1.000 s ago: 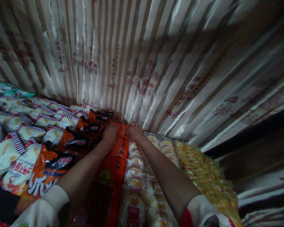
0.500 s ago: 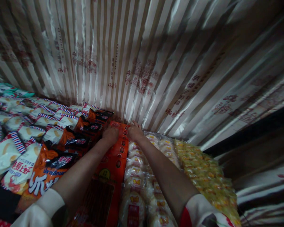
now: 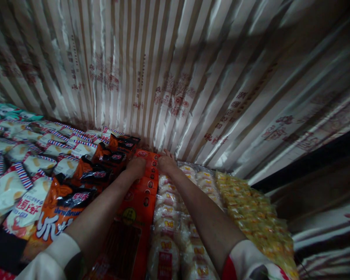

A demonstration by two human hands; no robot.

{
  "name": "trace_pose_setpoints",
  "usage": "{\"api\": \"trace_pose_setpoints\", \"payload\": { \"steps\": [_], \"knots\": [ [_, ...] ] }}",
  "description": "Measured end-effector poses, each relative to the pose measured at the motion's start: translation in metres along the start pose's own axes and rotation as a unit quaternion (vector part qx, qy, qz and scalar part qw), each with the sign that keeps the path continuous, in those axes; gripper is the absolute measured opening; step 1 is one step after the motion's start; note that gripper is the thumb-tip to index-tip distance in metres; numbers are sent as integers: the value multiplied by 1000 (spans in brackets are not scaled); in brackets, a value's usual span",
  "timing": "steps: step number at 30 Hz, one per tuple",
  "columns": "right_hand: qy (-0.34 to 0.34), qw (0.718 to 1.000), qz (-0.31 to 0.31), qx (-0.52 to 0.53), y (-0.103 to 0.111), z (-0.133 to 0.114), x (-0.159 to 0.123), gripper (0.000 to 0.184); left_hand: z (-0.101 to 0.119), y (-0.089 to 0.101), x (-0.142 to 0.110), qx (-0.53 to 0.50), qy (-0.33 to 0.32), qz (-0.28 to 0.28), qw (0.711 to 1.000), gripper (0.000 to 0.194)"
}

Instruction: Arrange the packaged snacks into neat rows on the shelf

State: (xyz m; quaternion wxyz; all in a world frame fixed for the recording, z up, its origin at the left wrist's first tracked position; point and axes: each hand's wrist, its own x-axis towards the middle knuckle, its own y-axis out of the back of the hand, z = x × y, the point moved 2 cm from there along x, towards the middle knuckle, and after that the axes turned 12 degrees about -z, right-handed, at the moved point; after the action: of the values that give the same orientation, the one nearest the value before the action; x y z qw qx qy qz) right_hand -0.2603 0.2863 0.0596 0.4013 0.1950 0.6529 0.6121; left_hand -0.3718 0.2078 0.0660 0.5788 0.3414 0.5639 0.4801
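Toward the back of a row of overlapping flat red-orange snack packets, my left hand (image 3: pixel 136 167) is closed at the left edge of the rearmost packet (image 3: pixel 149 160). At the same packet's right edge, my right hand (image 3: pixel 167 164) pinches, with some fingers raised toward the curtain behind. Small round pictures run down the packet's right side. Nearer to me lies another red-orange packet (image 3: pixel 148 223) with a dark window showing long brown strips. My left forearm covers part of this row, and the fingertips of both hands are partly hidden.
Orange and black snack bags (image 3: pixel 89 171) line the left side, with white bags (image 3: pixel 36 161) beyond them. On the right are clear-wrapped round crackers (image 3: pixel 165 249) and small yellow packets (image 3: pixel 251 210). A pleated, printed curtain (image 3: pixel 169 66) hangs directly behind the goods.
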Motion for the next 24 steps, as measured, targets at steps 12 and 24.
{"api": "trace_pose_setpoints", "payload": {
  "steps": [12,24],
  "knots": [
    [-16,999,20,23,-11,7,7,32,3,-2,-2,-3,21,-1,1000,29],
    [-13,999,28,36,-10,7,6,30,6,3,-6,-8,41,-28,999,29]
  ]
}}
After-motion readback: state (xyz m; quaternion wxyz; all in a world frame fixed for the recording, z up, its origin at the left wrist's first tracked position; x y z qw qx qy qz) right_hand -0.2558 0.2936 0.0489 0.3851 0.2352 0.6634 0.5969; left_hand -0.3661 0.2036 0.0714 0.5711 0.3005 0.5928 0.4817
